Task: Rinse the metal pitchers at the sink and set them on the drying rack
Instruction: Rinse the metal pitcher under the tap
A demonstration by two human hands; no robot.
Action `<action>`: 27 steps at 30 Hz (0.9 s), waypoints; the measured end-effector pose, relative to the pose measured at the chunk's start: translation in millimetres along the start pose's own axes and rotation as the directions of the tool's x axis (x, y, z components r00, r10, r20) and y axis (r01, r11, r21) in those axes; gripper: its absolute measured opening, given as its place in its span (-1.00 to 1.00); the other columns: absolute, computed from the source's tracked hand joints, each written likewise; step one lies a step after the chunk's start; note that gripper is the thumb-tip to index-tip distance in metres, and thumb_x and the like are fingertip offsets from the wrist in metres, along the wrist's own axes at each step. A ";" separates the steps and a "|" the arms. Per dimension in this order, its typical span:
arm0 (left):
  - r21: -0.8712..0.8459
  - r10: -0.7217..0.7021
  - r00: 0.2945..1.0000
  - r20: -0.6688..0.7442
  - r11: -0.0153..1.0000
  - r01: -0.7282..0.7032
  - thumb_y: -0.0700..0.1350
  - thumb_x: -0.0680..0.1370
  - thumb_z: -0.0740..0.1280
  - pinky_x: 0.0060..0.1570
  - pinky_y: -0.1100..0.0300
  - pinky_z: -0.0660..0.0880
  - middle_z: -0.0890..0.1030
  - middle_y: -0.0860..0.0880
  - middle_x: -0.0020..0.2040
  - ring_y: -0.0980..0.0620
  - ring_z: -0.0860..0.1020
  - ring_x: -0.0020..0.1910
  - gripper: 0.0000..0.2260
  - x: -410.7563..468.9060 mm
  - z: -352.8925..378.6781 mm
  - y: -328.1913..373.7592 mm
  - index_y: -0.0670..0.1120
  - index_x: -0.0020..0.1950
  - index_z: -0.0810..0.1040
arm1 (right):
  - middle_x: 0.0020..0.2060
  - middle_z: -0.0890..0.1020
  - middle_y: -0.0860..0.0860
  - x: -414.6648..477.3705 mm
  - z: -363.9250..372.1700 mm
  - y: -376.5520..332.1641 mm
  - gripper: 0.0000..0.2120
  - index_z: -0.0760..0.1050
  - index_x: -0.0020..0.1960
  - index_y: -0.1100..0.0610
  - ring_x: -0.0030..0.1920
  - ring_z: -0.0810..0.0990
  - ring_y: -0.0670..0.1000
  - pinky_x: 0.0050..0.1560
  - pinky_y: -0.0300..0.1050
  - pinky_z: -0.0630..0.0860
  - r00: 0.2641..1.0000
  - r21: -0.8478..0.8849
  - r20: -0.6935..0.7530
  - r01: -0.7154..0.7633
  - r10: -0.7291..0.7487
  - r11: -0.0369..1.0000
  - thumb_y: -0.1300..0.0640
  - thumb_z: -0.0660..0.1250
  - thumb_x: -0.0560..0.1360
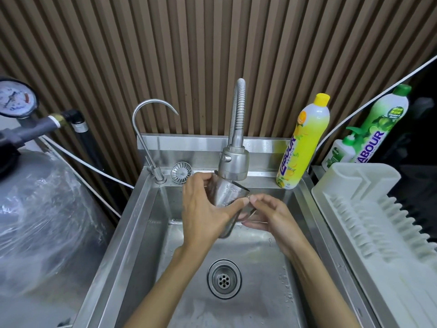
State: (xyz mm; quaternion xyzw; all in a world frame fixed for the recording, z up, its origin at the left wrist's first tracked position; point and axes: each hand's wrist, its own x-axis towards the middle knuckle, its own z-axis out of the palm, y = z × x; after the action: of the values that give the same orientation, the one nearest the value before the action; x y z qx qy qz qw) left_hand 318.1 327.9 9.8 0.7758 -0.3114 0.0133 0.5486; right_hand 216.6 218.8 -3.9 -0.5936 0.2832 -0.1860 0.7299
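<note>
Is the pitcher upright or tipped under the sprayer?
Tipped. The metal pitcher leans with its mouth up toward the faucet sprayer head, its base lower, held by the left hand and right hand.

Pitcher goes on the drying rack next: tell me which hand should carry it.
Right, probably. The drying rack sits on the right, nearest the right hand, which already grips the pitcher. The left hand would have to cross over.
</note>
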 end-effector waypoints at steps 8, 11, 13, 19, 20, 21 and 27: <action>-0.259 -0.338 0.895 0.293 0.873 0.414 0.09 0.13 0.61 -0.17 0.44 0.50 0.63 0.04 -0.08 0.23 0.60 -0.14 -0.46 -5.7 14.4 -7.8 -0.02 -0.06 0.41 | -0.26 0.69 0.04 -14.9 -11.3 -39.0 -0.80 0.46 -0.25 0.08 -0.20 0.67 0.10 -0.06 0.09 0.56 0.917 -0.754 -0.199 0.081 -0.344 0.652 -0.01 0.38 0.43; -0.427 -0.303 0.897 0.323 0.799 0.424 -0.21 0.19 0.60 -0.06 0.34 0.53 0.60 -0.06 0.01 0.21 0.62 -0.08 -0.48 -8.4 25.8 -14.1 -0.07 0.00 0.38 | -0.23 0.66 0.04 -19.3 -8.2 -43.2 -0.84 0.43 -0.20 0.07 -0.08 0.60 0.11 -0.06 0.01 0.48 0.883 -0.844 -0.148 0.121 -0.445 0.522 0.04 0.37 0.45; -0.532 -0.258 0.928 0.268 0.763 0.366 -0.40 0.22 0.53 0.00 0.38 0.51 0.57 -0.06 0.04 0.24 0.60 -0.05 -0.45 -8.9 32.7 -14.2 -0.06 0.02 0.33 | -0.22 0.65 0.00 -14.7 -9.4 -37.7 -0.86 0.42 -0.21 0.08 -0.11 0.62 0.11 -0.04 0.05 0.52 0.891 -0.724 -0.147 0.198 -0.429 0.661 0.14 0.37 0.46; -0.470 -0.057 0.997 0.052 0.879 0.075 -0.42 0.19 0.54 0.07 0.49 0.37 0.52 0.11 0.07 0.34 0.50 0.05 -0.33 -1.7 22.7 -12.4 0.08 0.08 0.35 | 0.02 0.66 -0.03 6.0 -6.0 -11.7 -0.81 0.36 -0.25 0.15 0.00 0.64 -0.02 0.16 0.01 0.52 0.989 0.098 -0.050 0.143 -0.139 0.985 0.31 0.28 0.50; -0.445 -0.035 0.998 0.050 0.894 0.053 -0.41 0.19 0.55 0.04 0.50 0.37 0.52 0.11 0.06 0.35 0.51 0.04 -0.33 -2.0 18.5 -12.0 0.09 0.08 0.36 | -0.05 0.65 0.00 8.8 -4.4 -7.3 -0.82 0.37 -0.24 0.15 -0.02 0.62 0.01 0.16 0.07 0.52 0.996 0.188 -0.017 0.090 -0.088 0.978 0.31 0.26 0.51; -0.426 -0.024 0.998 0.053 0.904 0.045 -0.39 0.18 0.56 0.02 0.49 0.38 0.52 0.11 0.06 0.34 0.51 0.04 -0.33 -2.3 14.5 -11.8 0.11 0.08 0.36 | -0.11 0.63 0.03 10.2 -2.6 -3.8 -0.83 0.37 -0.24 0.15 -0.03 0.60 0.04 0.16 0.12 0.51 0.999 0.235 0.007 0.048 -0.052 0.971 0.31 0.25 0.51; -0.193 -0.086 0.996 -0.006 0.978 0.083 -0.04 0.08 0.65 -0.06 0.54 0.32 0.47 0.13 -0.01 0.11 0.45 0.05 -0.36 5.6 -2.1 -3.8 0.04 0.01 0.37 | -0.19 0.64 0.20 4.6 12.6 -1.6 -0.89 0.44 -0.14 0.19 -0.21 0.68 0.08 -0.09 0.01 0.64 1.000 0.089 -0.030 -0.002 0.005 0.996 0.17 0.29 0.53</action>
State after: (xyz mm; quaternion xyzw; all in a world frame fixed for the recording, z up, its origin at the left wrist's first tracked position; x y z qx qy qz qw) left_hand 325.1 327.9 9.4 0.7316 -0.2740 -0.0347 0.6233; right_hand 228.3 225.2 -1.5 -0.5571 0.2864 -0.2061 0.7517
